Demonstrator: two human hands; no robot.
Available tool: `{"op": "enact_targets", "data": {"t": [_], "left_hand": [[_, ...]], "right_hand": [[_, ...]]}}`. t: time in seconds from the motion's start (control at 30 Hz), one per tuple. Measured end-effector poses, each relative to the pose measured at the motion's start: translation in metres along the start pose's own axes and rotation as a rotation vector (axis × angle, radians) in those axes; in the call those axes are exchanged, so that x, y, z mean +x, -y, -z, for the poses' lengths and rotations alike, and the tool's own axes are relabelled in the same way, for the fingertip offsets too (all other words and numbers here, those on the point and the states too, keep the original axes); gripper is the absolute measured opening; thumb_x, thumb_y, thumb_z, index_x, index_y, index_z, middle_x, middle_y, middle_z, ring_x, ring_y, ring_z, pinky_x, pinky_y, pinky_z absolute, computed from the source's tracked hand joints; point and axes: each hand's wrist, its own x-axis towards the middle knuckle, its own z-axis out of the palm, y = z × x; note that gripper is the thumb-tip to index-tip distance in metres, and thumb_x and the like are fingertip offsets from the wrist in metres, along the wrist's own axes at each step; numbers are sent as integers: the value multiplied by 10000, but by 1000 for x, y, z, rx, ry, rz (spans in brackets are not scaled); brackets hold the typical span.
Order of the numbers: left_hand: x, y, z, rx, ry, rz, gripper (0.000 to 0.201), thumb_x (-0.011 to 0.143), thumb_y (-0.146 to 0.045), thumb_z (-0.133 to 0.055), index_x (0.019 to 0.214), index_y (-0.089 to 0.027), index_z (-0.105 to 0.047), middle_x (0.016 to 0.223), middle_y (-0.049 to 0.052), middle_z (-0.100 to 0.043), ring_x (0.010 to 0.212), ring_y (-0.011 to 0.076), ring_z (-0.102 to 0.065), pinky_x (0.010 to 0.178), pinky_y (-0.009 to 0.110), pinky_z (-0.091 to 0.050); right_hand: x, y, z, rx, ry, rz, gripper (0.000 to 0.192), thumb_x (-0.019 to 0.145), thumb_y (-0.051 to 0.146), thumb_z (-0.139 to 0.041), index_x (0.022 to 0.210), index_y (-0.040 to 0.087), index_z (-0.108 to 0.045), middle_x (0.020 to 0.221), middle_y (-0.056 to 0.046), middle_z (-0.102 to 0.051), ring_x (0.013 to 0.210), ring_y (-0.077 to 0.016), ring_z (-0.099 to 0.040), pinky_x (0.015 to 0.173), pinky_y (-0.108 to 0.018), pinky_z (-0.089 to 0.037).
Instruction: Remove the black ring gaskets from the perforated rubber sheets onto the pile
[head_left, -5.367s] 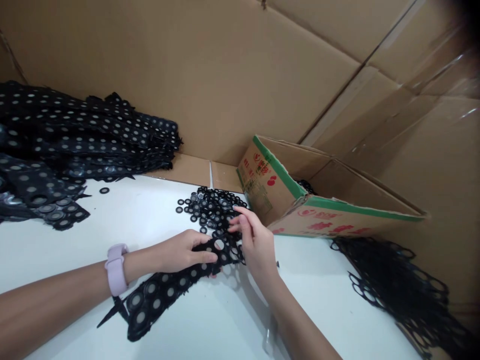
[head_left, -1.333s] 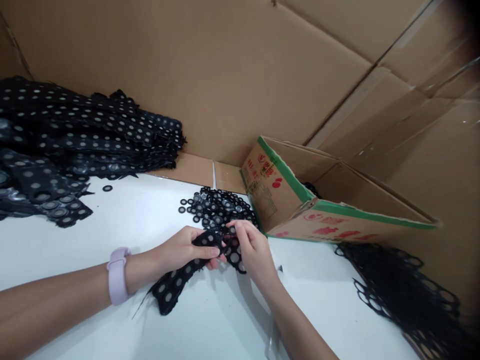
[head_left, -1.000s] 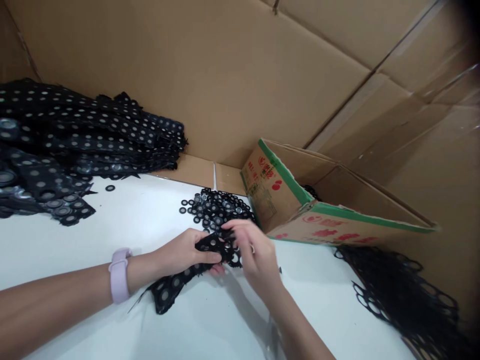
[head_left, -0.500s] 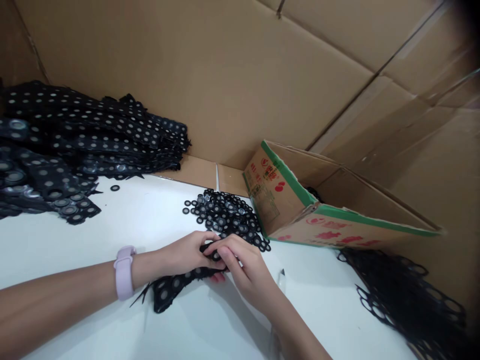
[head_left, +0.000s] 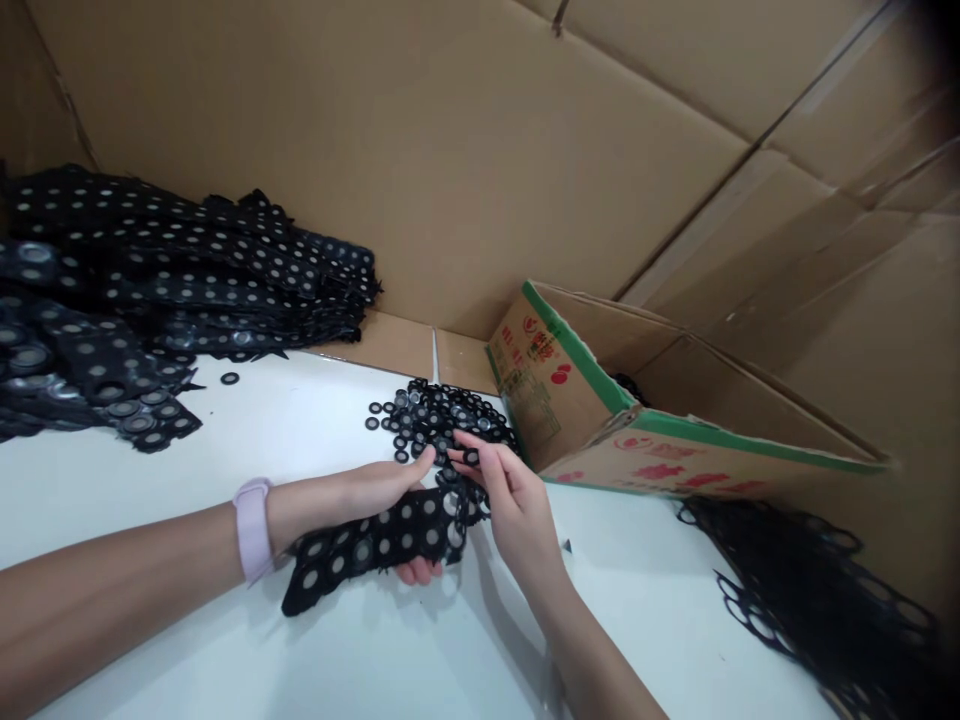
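Left palm (head_left: 360, 495) under punched strip (head_left: 375, 540)

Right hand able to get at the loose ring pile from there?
Probably yes: the right hand sits at the near edge of the ring pile, with bare table between and nothing blocking.

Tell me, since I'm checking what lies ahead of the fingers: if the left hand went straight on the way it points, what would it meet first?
The left hand points up and right, toward the ring pile. Its fingertips look almost at the pile's near edge, though depth is unclear.
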Motion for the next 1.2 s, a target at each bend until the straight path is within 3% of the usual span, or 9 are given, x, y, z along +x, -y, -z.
{"op": "enact_targets", "data": {"t": [0.1,0.23,0.33,0.47,0.6,0.73,0.87,1.03,1.2], "left_hand": [[2,4,4,-38,1,-36,797,815,-834,-423,718,-138,-799,679,109,-802,598,220,-741,621,296,-584],[6,10,7,-64,33,-113,515,738,-665,-733,818,-158,-781,736,88,-817,690,246,-765,712,340,-595],[8,13,6,-68,-5,-194,533,778,-661,-697,848,-138,-776,772,99,-817,739,257,-766,759,362,-588],[5,13,2,-46,-129,-292,573,849,-682,-589,758,-141,-755,706,60,-786,707,220,-730,719,304,-560],[0,13,-1,-16,-171,-312,579,924,-654,-470,798,-156,-736,686,46,-771,711,218,-722,688,300,-548],[1,14,-1,89,-83,-359,305,777,-449,-780,854,-159,-726,814,34,-791,812,233,-725,787,320,-549],[0,15,-3,173,-22,-397,228,815,-376,-741,874,-158,-711,859,45,-790,855,250,-728,815,353,-558],[-4,13,-6,213,21,-388,214,855,-362,-701,879,-151,-723,886,67,-795,871,250,-728,839,353,-554],[-2,14,-5,164,54,-348,264,814,-411,-756,861,-152,-734,868,58,-798,839,240,-731,828,339,-552]], "right_hand": [[5,-13,-5,-41,-95,7,345,989,416,-487,1022,178,-735,1233,-142,-705,813,-220,-757,767,-380,-641],[9,-11,-3,-133,-132,127,231,939,289,-557,906,188,-762,1231,-148,-707,1087,-288,-695,968,-468,-554],[3,1,1,-171,-104,247,228,934,234,-540,961,210,-765,1209,-130,-719,1124,-273,-672,1011,-469,-516],[-9,11,-3,-199,23,317,157,832,280,-713,970,244,-778,1026,-90,-779,983,-277,-709,925,-439,-550],[-13,7,-9,-235,103,189,147,787,281,-749,919,223,-780,978,-105,-787,888,-299,-724,844,-450,-571],[-10,6,-5,-178,141,30,100,789,245,-703,860,212,-765,842,-65,-794,739,-245,-745,701,-354,-609],[-6,10,4,-81,213,-140,151,792,324,-696,747,187,-742,662,-38,-773,559,-206,-727,510,-265,-579],[-2,7,6,-13,195,-239,297,815,446,-629,655,197,-653,587,-34,-726,541,-185,-706,505,-243,-566],[3,-5,0,86,104,-356,440,895,658,-394,771,241,-461,455,34,-635,341,-160,-618,304,-209,-468]]}}
